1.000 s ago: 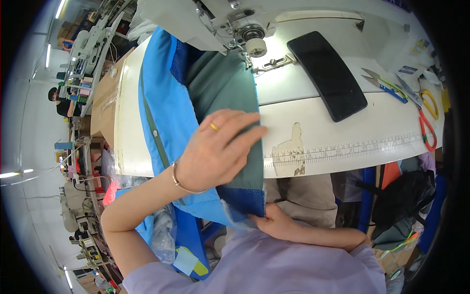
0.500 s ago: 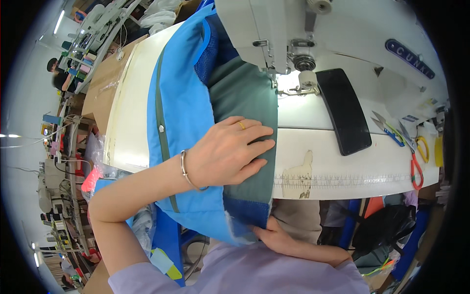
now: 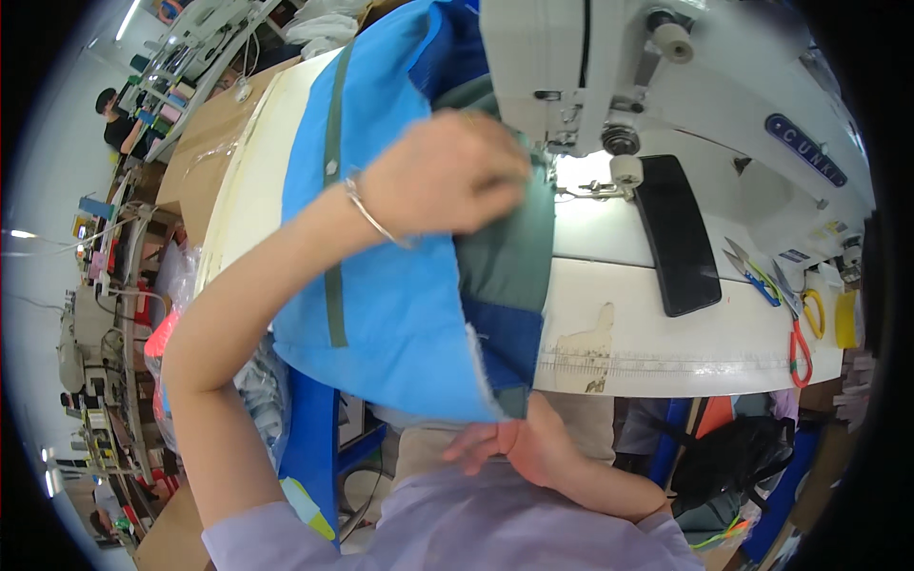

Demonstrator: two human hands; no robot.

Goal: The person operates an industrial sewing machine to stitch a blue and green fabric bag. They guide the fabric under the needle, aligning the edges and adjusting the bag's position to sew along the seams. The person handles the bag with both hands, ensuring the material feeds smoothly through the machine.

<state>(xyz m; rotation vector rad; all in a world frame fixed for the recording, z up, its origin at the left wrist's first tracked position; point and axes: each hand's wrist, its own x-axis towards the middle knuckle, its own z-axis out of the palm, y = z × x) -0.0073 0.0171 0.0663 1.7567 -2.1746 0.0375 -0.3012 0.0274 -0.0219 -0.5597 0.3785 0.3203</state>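
Cloth: we see a blue panel (image 3: 395, 324) and a grey-green layer (image 3: 514, 257) on the white bench (image 3: 590, 300), beside the sewing machine (image 3: 538, 71), with the near end reaching past the bench edge toward the lap.
Left hand: the left hand (image 3: 449, 173) is over the cloth, close to the presser foot (image 3: 550, 169); its fingers look curled, but blur leaves us unable to tell whether they pinch anything. We would lay them flat, well clear of the needle, and guide without pulling.
Right hand: the right hand (image 3: 533, 447) is palm up at the cloth's lower corner, its visible fingers loosely apart; we would have it carry the overhanging weight so nothing drags at the foot.
Grey-green edge: we judge that it should run straight past the foot, with the layers smooth beneath.
Dark blue strip: the dark blue strip (image 3: 509, 343) deserves slow feeding (a thicker join there could well throw the line off).
Needle: too small and glare-washed for us to make out.
Far end: the machine head covers part of the cloth.
Right thumb: hidden; we cannot say whether it touches the corner.
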